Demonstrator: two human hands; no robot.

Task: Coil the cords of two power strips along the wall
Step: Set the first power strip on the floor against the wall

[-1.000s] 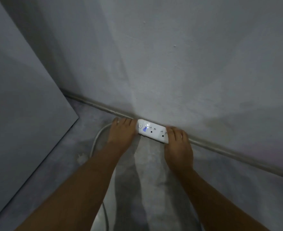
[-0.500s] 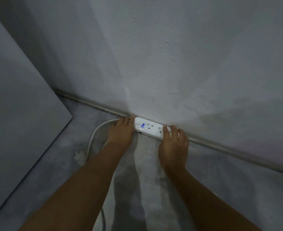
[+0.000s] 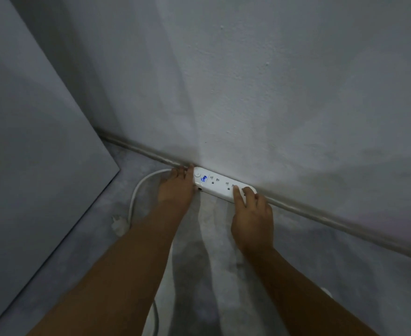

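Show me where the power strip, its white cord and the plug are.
power strip (image 3: 220, 184), head view, on its top face between sockets.
white cord (image 3: 136, 190), head view, on the curved part left of the left hand.
plug (image 3: 119, 224), head view, on its body.

Two bare arms come up from the bottom edge. No sleeves show on them, and the wrists have no watch or band. The left hand (image 3: 175, 190) has no ring or glove. The right hand (image 3: 252, 219) is bare too, with short nails on the fingers (image 3: 237, 195). Both arms are long and thin. The light is dim, so small marks cannot be made out.
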